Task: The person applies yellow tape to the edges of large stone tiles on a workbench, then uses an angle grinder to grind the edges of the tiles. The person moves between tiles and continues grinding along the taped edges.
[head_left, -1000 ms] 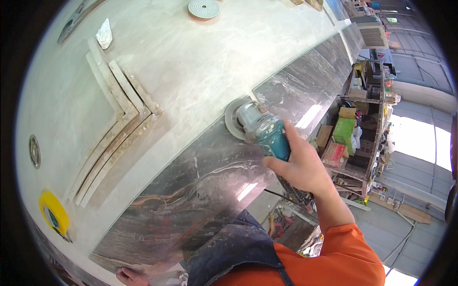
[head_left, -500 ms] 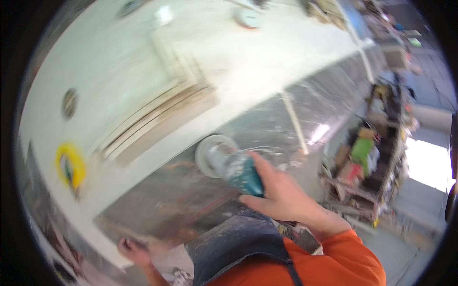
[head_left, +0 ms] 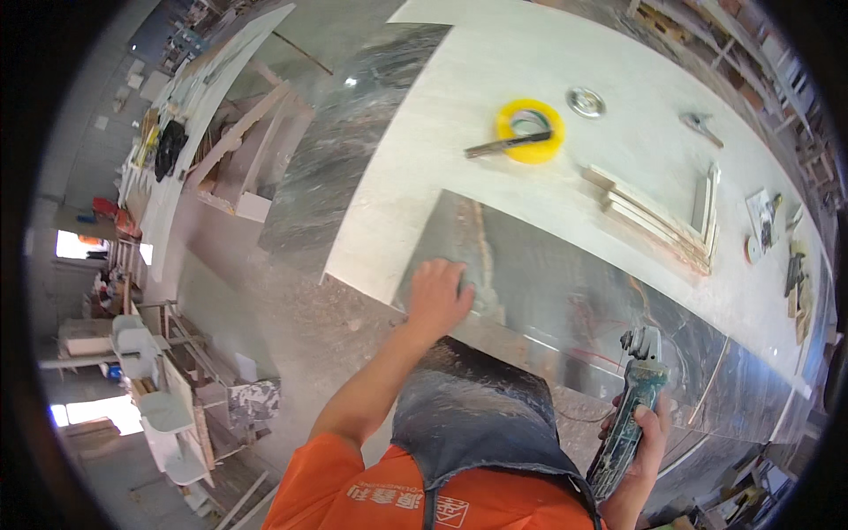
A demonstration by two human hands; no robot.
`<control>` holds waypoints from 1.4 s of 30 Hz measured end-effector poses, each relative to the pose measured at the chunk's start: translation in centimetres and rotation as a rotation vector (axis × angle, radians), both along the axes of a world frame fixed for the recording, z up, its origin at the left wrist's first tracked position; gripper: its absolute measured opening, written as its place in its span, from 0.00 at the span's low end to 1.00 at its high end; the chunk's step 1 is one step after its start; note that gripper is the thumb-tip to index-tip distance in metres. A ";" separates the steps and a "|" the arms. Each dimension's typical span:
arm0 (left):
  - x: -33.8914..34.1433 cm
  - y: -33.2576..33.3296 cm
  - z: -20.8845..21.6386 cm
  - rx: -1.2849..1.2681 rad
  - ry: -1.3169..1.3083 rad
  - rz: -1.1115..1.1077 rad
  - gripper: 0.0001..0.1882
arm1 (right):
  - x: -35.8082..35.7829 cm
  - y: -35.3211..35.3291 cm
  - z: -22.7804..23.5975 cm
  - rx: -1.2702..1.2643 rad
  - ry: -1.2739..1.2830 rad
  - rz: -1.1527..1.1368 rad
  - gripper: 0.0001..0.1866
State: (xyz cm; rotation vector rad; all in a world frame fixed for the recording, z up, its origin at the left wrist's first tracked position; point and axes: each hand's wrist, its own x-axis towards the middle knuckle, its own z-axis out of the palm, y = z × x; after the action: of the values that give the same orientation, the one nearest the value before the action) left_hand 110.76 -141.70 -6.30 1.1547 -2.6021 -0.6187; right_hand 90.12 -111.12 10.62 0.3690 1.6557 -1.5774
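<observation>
My right hand (head_left: pixel 649 433) is wrapped round the body of a dusty teal and black angle grinder (head_left: pixel 638 397). Its metal head points up and away from me, over the near edge of a dark grey veined stone slab (head_left: pixel 548 274). On the slab's left end, my left hand (head_left: pixel 439 299) rests with its fingers curled. A dark spot shows between thumb and forefinger, but I cannot make out whether anything is held. The slab lies along the near side of a broad white worktop (head_left: pixel 375 208).
A yellow tape roll (head_left: pixel 532 152) has a dark pen-like tool (head_left: pixel 508 144) across it. Beyond lie a round metal piece (head_left: pixel 586 102), pale stone strips (head_left: pixel 649 216) and a hand tool (head_left: pixel 701 128). Shelving (head_left: pixel 163 397) stands at the left. A timber frame (head_left: pixel 243 146) is farther back.
The view has swung round toward the slab's left end. My grinder, earlier low over the slab, is now raised near its edge. My left hand has moved onto the slab.
</observation>
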 end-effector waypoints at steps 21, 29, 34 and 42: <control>49.7 -24.3 9.7 0.129 0.218 0.197 0.16 | 34.5 -33.0 -2.1 -0.751 -0.296 0.097 0.29; 54.4 -40.2 10.9 0.059 0.067 0.072 0.16 | 38.8 -45.1 -5.0 -0.787 -0.158 -0.124 0.30; 56.7 -48.2 7.4 0.187 0.054 0.072 0.16 | 41.6 -48.6 -4.7 -0.791 -0.139 -0.189 0.33; 49.2 -63.4 4.0 0.240 0.028 -0.370 0.15 | 50.2 -52.7 -2.7 -0.596 0.098 -0.614 0.30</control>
State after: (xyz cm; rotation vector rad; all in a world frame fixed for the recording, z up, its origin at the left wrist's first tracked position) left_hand 159.92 -205.05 -2.33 0.7119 -2.7956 -1.0365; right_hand 140.36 -163.87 7.90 0.5117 1.0966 -2.4799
